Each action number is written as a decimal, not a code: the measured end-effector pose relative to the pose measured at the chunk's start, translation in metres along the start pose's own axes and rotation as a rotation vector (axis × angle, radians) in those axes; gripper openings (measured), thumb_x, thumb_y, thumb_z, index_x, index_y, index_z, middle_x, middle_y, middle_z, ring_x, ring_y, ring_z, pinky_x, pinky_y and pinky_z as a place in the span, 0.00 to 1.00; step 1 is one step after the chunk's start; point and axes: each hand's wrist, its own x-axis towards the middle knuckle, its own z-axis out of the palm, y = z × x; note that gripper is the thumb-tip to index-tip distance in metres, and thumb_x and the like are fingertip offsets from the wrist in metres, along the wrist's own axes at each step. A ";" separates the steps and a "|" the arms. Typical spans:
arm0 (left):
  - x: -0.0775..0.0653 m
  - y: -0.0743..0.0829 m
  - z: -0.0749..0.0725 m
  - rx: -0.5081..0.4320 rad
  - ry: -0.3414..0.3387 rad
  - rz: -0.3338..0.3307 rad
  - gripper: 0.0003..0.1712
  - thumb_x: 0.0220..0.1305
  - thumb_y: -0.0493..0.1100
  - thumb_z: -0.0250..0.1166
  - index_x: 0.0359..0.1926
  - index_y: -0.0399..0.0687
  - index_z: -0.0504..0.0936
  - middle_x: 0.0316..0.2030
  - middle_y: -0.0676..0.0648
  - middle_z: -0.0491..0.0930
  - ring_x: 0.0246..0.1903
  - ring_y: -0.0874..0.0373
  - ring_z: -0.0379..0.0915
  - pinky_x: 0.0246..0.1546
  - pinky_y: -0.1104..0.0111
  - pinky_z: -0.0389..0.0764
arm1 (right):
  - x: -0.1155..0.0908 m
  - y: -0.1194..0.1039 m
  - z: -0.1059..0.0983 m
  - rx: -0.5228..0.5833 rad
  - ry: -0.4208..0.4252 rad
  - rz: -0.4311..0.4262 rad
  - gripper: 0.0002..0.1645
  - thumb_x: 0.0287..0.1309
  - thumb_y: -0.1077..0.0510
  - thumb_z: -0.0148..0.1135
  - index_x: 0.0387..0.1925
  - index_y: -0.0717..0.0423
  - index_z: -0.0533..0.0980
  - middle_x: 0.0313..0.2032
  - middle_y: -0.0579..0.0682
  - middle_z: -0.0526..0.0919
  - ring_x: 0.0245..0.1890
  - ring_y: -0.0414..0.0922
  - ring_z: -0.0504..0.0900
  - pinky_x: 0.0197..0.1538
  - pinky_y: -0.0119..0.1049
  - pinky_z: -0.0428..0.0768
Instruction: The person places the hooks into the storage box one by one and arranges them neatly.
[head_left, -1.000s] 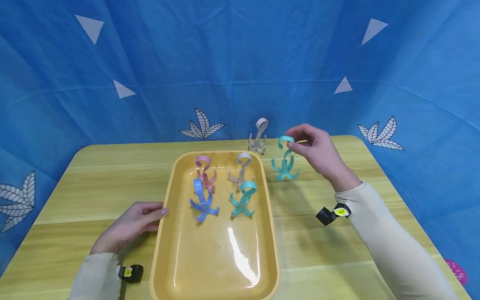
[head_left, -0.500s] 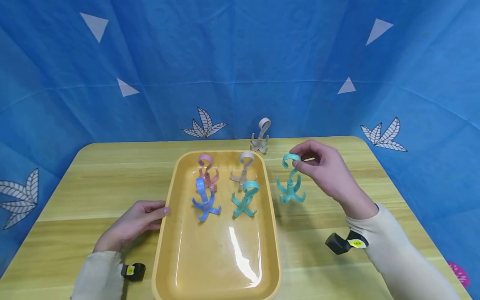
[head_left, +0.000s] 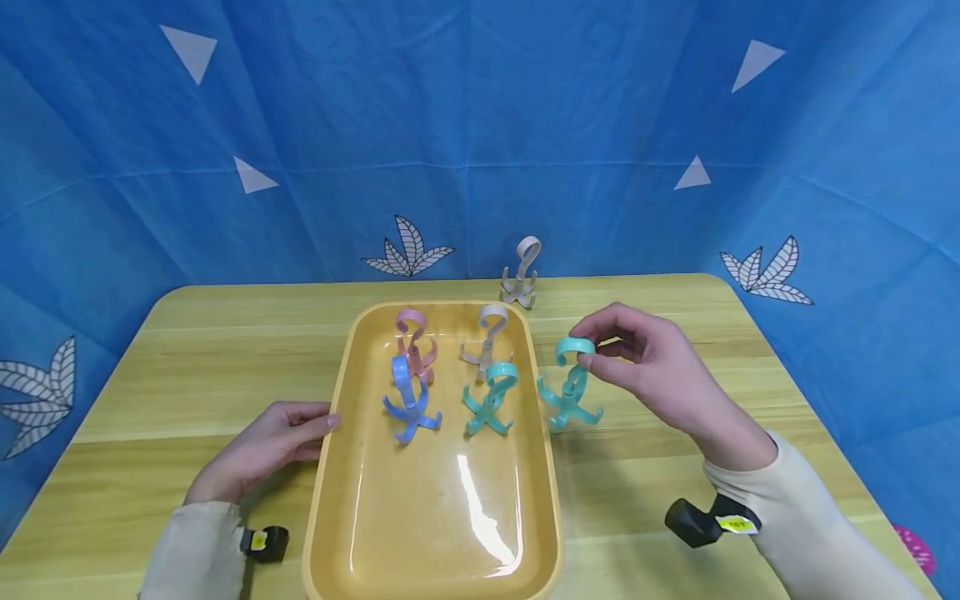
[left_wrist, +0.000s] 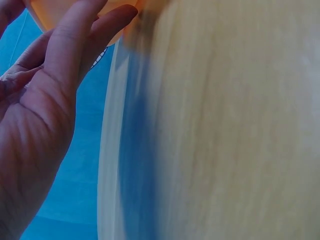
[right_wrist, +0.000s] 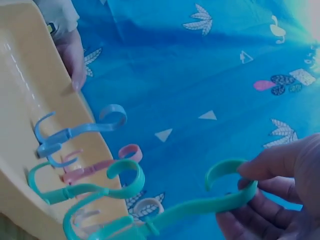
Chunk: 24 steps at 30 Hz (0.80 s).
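Observation:
My right hand (head_left: 648, 367) pinches a turquoise four-pronged hook hanger (head_left: 568, 400) by its curled top, at the tray's right rim in the head view. In the right wrist view the hook's curl (right_wrist: 225, 200) sits between thumb and fingers. My left hand (head_left: 273, 442) grips the left rim of a yellow tray (head_left: 442, 508), thumb over the edge and fingers along the outside. Inside the tray stand a pink hook hanger (head_left: 414, 358), a blue one (head_left: 410, 408), a pale grey one (head_left: 489, 346) and another turquoise one (head_left: 491, 404).
A second pale grey hook hanger (head_left: 520, 279) stands on the wooden table (head_left: 225, 350) behind the tray, near the back edge. A blue patterned cloth (head_left: 465, 125) hangs around the table's back and sides.
My right hand has brought the turquoise hook hanger toward me, first slightly right, then left to the tray's rim. The left hand has kept its hold on the tray.

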 end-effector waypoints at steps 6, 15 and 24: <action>0.000 -0.002 0.000 0.002 0.001 -0.001 0.32 0.75 0.41 0.55 0.65 0.16 0.59 0.57 0.29 0.73 0.51 0.48 0.78 0.50 0.55 0.80 | -0.006 -0.003 0.005 0.068 -0.055 -0.160 0.12 0.59 0.71 0.64 0.44 0.59 0.80 0.41 0.49 0.81 0.41 0.48 0.81 0.48 0.35 0.81; 0.001 -0.001 0.002 0.005 0.009 -0.008 0.33 0.75 0.41 0.56 0.65 0.15 0.58 0.57 0.30 0.74 0.50 0.50 0.78 0.50 0.56 0.80 | -0.012 -0.012 0.016 0.125 -0.173 -0.303 0.17 0.57 0.74 0.65 0.45 0.54 0.81 0.40 0.48 0.81 0.41 0.49 0.79 0.47 0.38 0.81; 0.000 0.001 0.001 0.017 0.005 -0.005 0.32 0.75 0.41 0.56 0.64 0.15 0.60 0.56 0.31 0.75 0.50 0.50 0.79 0.50 0.56 0.80 | -0.007 -0.016 0.036 0.144 -0.293 -0.274 0.14 0.60 0.68 0.66 0.46 0.51 0.81 0.41 0.45 0.80 0.42 0.47 0.79 0.47 0.41 0.80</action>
